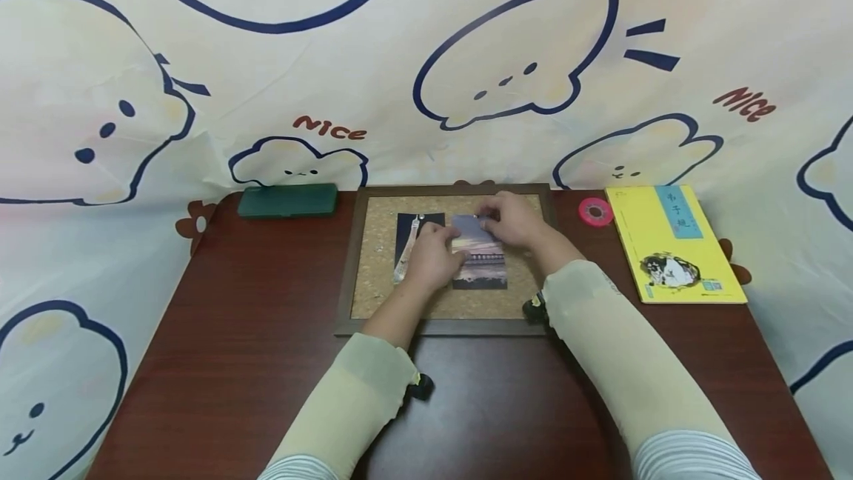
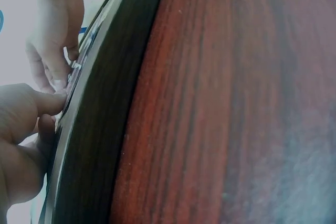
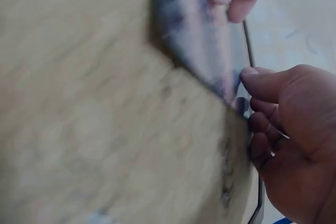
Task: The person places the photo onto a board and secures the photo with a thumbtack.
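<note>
A sunset photo (image 1: 481, 269) lies on a cork board (image 1: 373, 272) in a brown frame. My left hand (image 1: 432, 258) holds the photo's left edge, thumb and forefinger bent against it. At the top edge, my right hand (image 1: 514, 222) grips the photo between thumb and curled fingers, next to a small dark shiny piece (image 3: 241, 104). In the right wrist view the photo's edge stands slightly off the cork. To the left, a dark picture (image 1: 403, 232) with a pale strip (image 1: 405, 258) hung on it is partly hidden by my left hand.
Behind the frame on the left, a green case (image 1: 288, 201) lies at the table's back edge. A pink tape roll (image 1: 595, 212) and a yellow book (image 1: 673, 243) lie right of the board. Brown wooden table (image 1: 493, 406) extends in front, and a printed cloth (image 1: 400, 95) hangs behind.
</note>
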The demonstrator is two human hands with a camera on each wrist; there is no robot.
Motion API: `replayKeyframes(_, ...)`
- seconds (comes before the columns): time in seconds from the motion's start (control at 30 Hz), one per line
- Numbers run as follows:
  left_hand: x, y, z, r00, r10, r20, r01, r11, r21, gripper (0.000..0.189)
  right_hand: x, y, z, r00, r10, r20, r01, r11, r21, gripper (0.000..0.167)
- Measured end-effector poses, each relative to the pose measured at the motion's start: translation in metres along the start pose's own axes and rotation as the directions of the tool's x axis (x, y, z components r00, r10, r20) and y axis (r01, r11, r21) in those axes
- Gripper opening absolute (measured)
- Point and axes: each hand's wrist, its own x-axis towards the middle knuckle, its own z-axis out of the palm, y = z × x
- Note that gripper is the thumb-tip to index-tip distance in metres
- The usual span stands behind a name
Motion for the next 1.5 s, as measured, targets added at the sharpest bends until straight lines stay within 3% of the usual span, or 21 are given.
replayKeyframes(0.1, 0.001, 0.000, 0.001, 1.000, 0.003, -0.007, -0.003, 1.000, -0.001, 0.051, -0.006, 0.001, 0.001, 0.998, -0.057, -0.020, 0.056, 0.997, -0.046, 0.025)
replayKeyframes(0.2, 0.001, 0.001, 0.002, 1.000, 0.007, -0.001, -0.007, 1.000, -0.003, 0.051, -0.009, 0.001, 0.002, 0.997, -0.065, -0.037, 0.061, 0.995, -0.081, 0.025)
replayKeyframes(0.67, -0.001, 0.000, 0.001, 1.000, 0.009, -0.009, -0.009, 1.000, -0.007, 0.048, -0.007, -0.005, 0.001, 0.999, 0.015, 0.041, -0.008, 0.989, -0.149, 0.033)
replayKeyframes(1.0, 0.000, -0.003, -0.005, 0.999, 0.031, 0.024, -0.032, 0.999, 0.011, 0.052, -0.014, 0.002, 0.009, 0.999, -0.023, -0.035, 0.022, 0.999, -0.047, 0.034)
replayKeyframes(1.23, 0.000, -0.010, -0.011, 0.992, 0.100, 0.070, -0.093, 0.991, -0.092, 0.047, -0.032, 0.016, 0.006, 0.994, -0.055, -0.098, 0.063, 0.994, 0.086, 0.037)
replayKeyframes(1.5, -0.005, -0.020, -0.015, 0.980, 0.190, 0.064, -0.174, 0.965, -0.194, 0.042, -0.056, 0.023, 0.005, 0.989, -0.036, -0.144, 0.055, 0.990, 0.131, 0.034)
